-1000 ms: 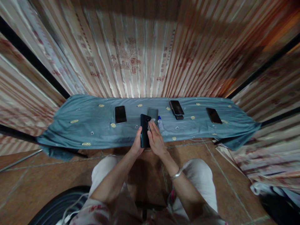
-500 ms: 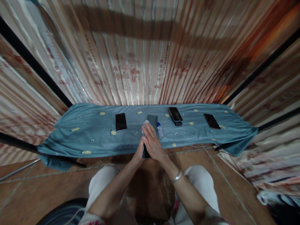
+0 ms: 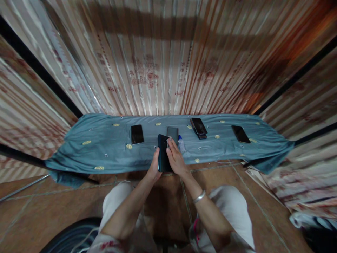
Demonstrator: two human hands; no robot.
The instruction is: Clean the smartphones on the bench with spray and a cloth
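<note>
Dark phone [image 3: 163,153] stands upright on its long axis between both hands, held just over the near edge of the table [image 3: 79,154]. Left hand [image 3: 154,168] clamps it from the left side, thumb up along the edge. Right hand [image 3: 176,161] lies against its right side and face, fingers pressed flat on it, with a small pale wad, perhaps a cloth [image 3: 170,139], under the fingertips at the top; what it is exactly cannot be told. A metal bangle [image 3: 199,196] sits on the right wrist.

Just behind the held phone a grey phone [image 3: 173,131] lies flat on the blue cloth cover [image 3: 110,147] of the table. Just beside it on the right lies a small bottle [image 3: 181,144] with a blue cap, on its side. Left of these, apart, lies a black phone [image 3: 137,134]. To the right two phones lie stacked [image 3: 199,126], the upper one slightly askew on the lower. Farther right, near the table's end, lies another black phone [image 3: 240,134].

Striped curtains [image 3: 163,70] hang behind the table. Below, the person's knees in pale trousers [image 3: 231,207] show over a brown tiled floor [image 3: 52,196].
</note>
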